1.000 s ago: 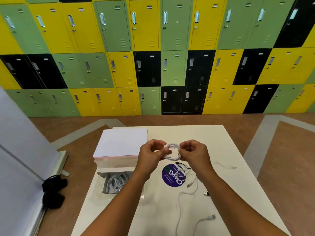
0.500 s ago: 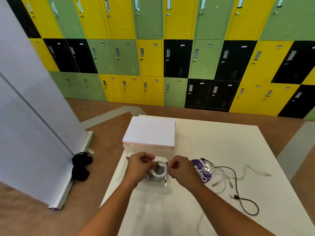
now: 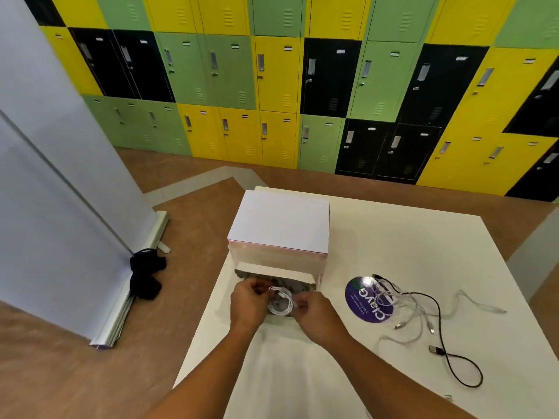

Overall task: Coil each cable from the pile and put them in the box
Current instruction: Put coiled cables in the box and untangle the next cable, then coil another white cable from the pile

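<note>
A small coiled white cable (image 3: 281, 302) hangs between both hands, right over the open box (image 3: 302, 287) at the table's left side. My left hand (image 3: 246, 300) pinches the coil's left side and my right hand (image 3: 314, 313) pinches its right side. The box's white lid (image 3: 279, 225) stands tilted up behind the opening. To the right lies the pile of loose cables (image 3: 405, 306): several white ones and a black cable (image 3: 453, 355) trailing toward the near right.
A round purple sticker (image 3: 363, 300) sits under the pile on the white table (image 3: 393, 243). A grey roll-up banner (image 3: 54, 207) with a black strap at its foot stands on the floor to the left. Lockers fill the far wall.
Both hands have carried the coiled white cable leftward and down, from above the purple sticker to over the open box. My view has turned left.
</note>
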A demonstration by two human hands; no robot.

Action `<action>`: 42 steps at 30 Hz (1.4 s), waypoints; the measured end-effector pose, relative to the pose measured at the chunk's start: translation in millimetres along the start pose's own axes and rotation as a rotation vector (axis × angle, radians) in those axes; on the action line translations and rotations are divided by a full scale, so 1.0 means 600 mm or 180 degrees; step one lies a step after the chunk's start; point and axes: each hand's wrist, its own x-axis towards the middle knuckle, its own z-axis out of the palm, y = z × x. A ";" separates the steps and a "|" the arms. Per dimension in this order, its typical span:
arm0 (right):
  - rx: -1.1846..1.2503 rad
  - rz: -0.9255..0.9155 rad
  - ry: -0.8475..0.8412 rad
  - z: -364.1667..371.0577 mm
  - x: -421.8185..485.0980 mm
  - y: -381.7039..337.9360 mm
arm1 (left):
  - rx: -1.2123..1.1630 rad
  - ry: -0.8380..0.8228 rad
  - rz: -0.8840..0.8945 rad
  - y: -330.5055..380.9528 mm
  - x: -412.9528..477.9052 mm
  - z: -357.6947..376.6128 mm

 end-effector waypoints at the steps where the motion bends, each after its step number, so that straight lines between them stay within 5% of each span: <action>1: 0.0000 -0.0005 0.0005 0.002 0.007 0.000 | -0.0047 0.0022 0.0011 -0.003 0.007 0.003; 25: -0.0503 0.0137 0.0361 0.025 0.030 0.015 | 0.0943 -0.0072 0.0795 0.005 0.009 0.043; 31: -0.0763 -0.0099 0.0086 0.033 0.028 0.019 | 0.1482 0.0097 0.0862 -0.010 0.008 0.031; 42: -0.1033 -0.0264 -0.0136 0.028 0.032 0.016 | 0.1587 -0.0391 0.0973 -0.019 0.015 0.019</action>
